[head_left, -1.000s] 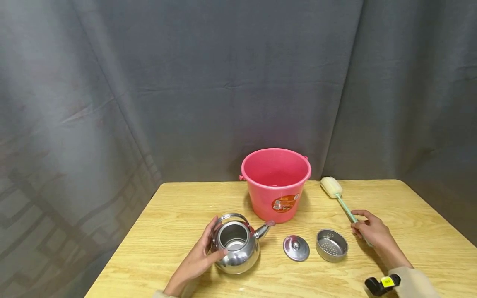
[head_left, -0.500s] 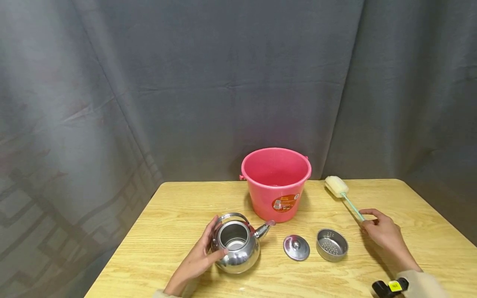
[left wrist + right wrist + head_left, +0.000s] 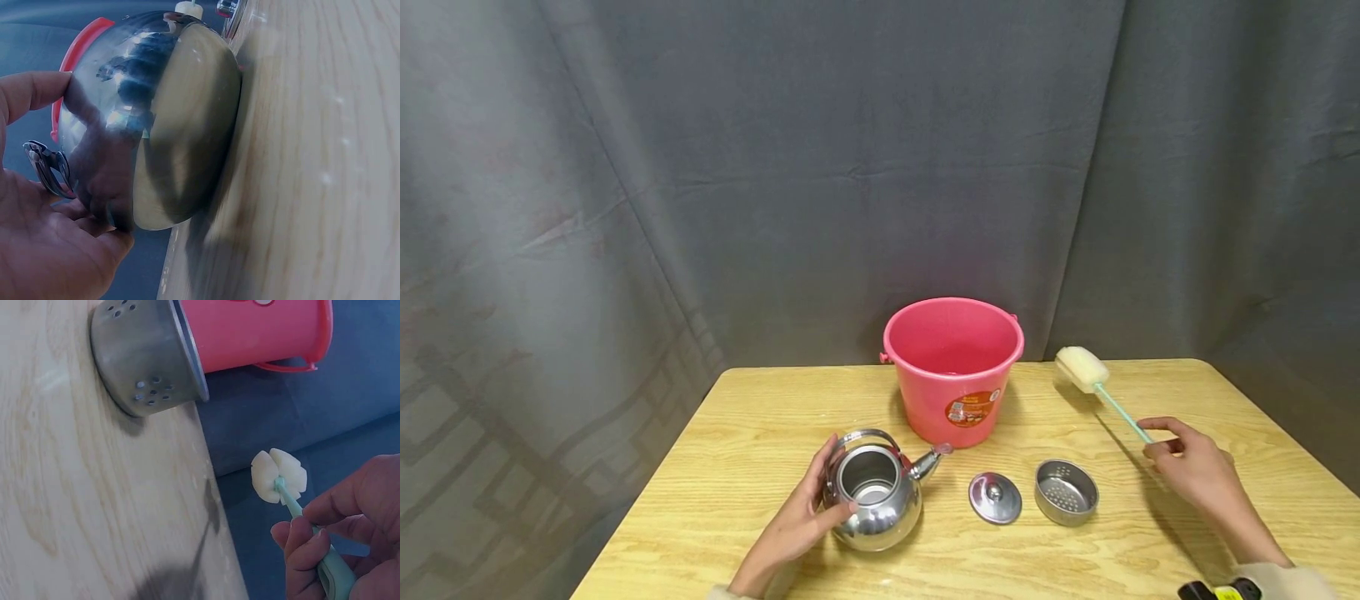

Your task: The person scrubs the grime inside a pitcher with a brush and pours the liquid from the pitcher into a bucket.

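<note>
My left hand (image 3: 797, 521) grips the side of a shiny steel kettle (image 3: 880, 523), thumb near its uncovered mouth and fingers around the far side by the handle. The kettle (image 3: 169, 125) stands on the table, its spout toward the right. In my right hand (image 3: 1202, 471) is the green handle of a sponge brush (image 3: 1082, 368), pinched between thumb and fingers. The right wrist view shows the brush's pale sponge head (image 3: 275, 475) pointing away from the hand. A shadow below puts the brush above the table. Between the hands lie a steel lid (image 3: 995, 498) and a perforated steel strainer (image 3: 1066, 493).
A pink bucket (image 3: 917, 400) with an orange label stands behind the kettle and lid. The wooden table (image 3: 730, 442) ends at a grey curtain (image 3: 850, 208) at the back.
My right hand has lifted the sponge brush off the table and moved it slightly to the right. The left hand and the kettle have stayed put.
</note>
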The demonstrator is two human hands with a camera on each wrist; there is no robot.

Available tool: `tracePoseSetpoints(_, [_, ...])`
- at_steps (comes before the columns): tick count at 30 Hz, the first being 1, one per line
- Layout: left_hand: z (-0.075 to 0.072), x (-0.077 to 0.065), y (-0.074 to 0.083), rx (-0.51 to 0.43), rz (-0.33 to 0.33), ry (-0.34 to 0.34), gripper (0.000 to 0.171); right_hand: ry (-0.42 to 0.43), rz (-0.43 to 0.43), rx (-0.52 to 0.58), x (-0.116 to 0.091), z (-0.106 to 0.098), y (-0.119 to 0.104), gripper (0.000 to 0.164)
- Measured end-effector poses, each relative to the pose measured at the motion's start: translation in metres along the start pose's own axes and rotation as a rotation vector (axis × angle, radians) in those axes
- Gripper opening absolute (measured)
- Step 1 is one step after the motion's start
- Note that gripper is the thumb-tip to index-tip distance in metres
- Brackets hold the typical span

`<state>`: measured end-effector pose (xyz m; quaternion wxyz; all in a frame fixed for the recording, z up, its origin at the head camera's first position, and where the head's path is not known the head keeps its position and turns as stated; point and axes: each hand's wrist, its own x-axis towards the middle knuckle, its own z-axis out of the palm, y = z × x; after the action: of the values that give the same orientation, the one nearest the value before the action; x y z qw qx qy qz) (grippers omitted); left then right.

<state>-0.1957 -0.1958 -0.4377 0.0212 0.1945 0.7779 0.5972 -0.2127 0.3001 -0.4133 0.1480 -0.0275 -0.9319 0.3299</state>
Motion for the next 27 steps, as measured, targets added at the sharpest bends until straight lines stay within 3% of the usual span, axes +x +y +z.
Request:
tracePoseSetpoints(11, [0.0,0.0,0.001,0.001,0.007,-0.008,0.095,-0.022,-0.076,-0.037,-0.01,-0.019,-0.012,0.032])
tracePoseSetpoints(27, [0.0,0.0,0.001,-0.003,0.008,-0.012,0.095,0.051,-0.139,-0.078,-0.033,-0.038,-0.016,0.025])
